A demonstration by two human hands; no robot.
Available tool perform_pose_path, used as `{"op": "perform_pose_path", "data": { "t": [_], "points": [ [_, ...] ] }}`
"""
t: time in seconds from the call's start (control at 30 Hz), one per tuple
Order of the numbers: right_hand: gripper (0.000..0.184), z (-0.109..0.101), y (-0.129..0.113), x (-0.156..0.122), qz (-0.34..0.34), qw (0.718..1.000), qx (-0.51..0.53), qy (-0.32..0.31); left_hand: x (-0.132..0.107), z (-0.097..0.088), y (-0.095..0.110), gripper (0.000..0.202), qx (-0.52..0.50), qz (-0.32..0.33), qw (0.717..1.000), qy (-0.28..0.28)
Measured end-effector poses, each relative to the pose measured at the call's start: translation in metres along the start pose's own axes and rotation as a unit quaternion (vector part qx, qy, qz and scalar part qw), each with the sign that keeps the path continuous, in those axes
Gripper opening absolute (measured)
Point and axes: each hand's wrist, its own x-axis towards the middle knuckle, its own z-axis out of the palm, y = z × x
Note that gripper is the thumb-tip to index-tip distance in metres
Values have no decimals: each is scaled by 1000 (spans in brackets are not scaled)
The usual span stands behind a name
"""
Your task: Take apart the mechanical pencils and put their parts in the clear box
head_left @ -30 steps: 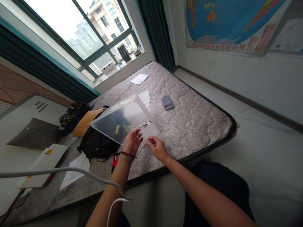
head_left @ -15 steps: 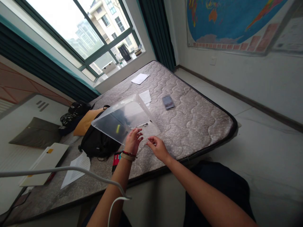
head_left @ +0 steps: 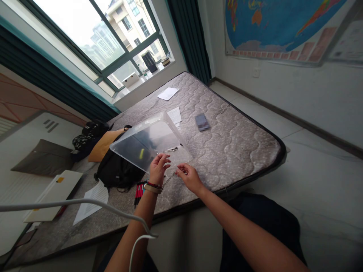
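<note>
Hardly anything has moved since the earlier frame — the left hand [head_left: 159,169] has rolled a little, turning its fingers inward, while the right hand [head_left: 189,177] sits almost exactly where it was. From where I stand, the clear plastic box [head_left: 149,122] rests tilted on the mattress [head_left: 227,143], partly in front of the black backpack [head_left: 113,172]. A slim silver pen [head_left: 171,150] shows within the box's outline, just beyond the left fingertips, and a small yellow thing [head_left: 141,153] shows farther left; whether that one lies inside or is only seen through the plastic, I can't tell. Red pens [head_left: 138,192] lie beside the left wrist.

The left fingers are bent and partly spread. The right thumb and forefinger are drawn together near the box's closest corner, facing the left hand, but I can't make out whether either hand grips anything so thin or clear.

I'd judge the step in hand to be small fingertip work at the front of the box. Whatever comes next seems to call for a light, steady touch — both hands are near the rim, and a knock could tip the box.
</note>
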Motion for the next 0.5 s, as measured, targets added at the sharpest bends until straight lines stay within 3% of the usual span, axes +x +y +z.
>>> {"op": "perform_pose_path", "data": {
  "t": [0.5],
  "points": [
    [16, 0, 1, 0, -2, 1000, 7, -6, -13, 2, -15, 33, -1, -9, 1000, -15]
  ]
}}
